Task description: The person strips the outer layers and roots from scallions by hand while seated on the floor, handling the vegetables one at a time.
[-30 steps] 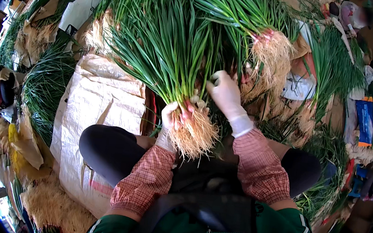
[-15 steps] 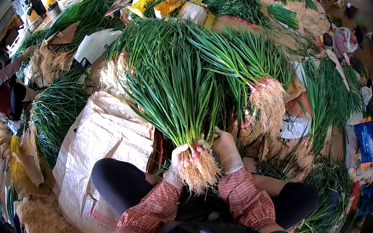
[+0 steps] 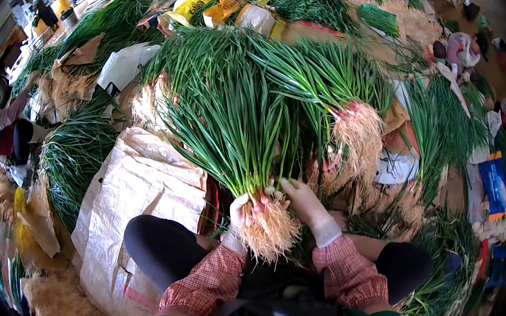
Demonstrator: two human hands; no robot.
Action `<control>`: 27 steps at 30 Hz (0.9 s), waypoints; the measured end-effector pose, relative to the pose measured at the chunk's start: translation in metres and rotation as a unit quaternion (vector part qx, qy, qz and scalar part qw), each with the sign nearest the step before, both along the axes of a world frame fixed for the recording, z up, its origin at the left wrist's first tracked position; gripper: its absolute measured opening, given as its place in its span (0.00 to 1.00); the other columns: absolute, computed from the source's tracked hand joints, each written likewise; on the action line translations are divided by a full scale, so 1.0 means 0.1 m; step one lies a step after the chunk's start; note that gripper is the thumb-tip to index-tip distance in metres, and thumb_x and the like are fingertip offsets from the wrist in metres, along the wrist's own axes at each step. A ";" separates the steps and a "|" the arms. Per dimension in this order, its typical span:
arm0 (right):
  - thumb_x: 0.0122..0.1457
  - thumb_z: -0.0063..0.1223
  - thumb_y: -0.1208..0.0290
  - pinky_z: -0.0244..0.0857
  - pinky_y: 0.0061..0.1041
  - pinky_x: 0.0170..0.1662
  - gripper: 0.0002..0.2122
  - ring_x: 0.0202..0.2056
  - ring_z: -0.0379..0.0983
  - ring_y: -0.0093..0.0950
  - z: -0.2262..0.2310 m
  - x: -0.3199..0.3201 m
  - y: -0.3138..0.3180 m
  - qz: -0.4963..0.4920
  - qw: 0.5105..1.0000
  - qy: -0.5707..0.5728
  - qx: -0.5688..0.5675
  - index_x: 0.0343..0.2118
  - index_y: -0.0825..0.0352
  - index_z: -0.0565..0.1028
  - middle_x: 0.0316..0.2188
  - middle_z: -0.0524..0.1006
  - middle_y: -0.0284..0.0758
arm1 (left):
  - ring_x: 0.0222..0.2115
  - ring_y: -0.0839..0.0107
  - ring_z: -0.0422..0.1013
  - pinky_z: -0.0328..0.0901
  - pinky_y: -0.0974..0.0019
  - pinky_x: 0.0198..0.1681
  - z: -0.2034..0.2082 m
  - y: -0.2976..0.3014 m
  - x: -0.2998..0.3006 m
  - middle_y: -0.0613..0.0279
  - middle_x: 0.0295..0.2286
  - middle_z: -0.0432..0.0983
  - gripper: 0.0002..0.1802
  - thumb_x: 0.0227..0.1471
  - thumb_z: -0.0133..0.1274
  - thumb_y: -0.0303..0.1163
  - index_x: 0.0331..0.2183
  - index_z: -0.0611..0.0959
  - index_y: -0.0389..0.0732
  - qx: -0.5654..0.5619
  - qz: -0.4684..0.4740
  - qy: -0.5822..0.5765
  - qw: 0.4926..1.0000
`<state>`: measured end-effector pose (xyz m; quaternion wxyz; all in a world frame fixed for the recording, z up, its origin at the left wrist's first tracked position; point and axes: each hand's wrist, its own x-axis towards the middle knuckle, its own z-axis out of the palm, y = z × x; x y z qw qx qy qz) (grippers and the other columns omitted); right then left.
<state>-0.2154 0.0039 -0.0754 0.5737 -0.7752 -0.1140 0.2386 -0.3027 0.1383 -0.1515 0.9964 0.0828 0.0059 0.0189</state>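
A thick bunch of spring onions [image 3: 236, 137] with long green leaves and pale, stringy roots lies upright in front of me, root end nearest my body. My left hand [image 3: 239, 212], in a thin whitish glove, is closed round its stems just above the roots. On the bunch's right side my right hand [image 3: 305, 203], gloved alike, has its fingers together with their tips at the white bulbs; what they pinch, if anything, is hidden. Another bunch of spring onions [image 3: 358, 123] rests beyond my right hand, its roots hanging toward me.
A folded whitish woven sack [image 3: 142, 188] lies left of my knee. Heaps of spring onions [image 3: 78, 143] and more sacks surround me. A blue package [image 3: 493, 185] lies far right. Other people sit at the left [image 3: 2, 118] and far right [image 3: 465, 51].
My right hand has shifted slightly, its wrist and forearm swinging right, away from the roots. The left hand keeps its hold on the bunch, nearly still.
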 end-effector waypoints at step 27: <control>0.60 0.45 0.70 0.63 0.21 0.46 0.11 0.41 0.72 0.25 0.79 -0.44 -2.59 -0.285 0.882 -0.310 -0.213 0.41 0.69 0.75 0.38 0.77 0.37 | 0.51 0.55 0.63 0.54 0.41 0.56 0.08 -0.08 0.07 0.55 0.38 0.74 0.21 0.56 0.42 0.44 0.44 0.74 0.38 -0.032 -0.020 -0.130 0.991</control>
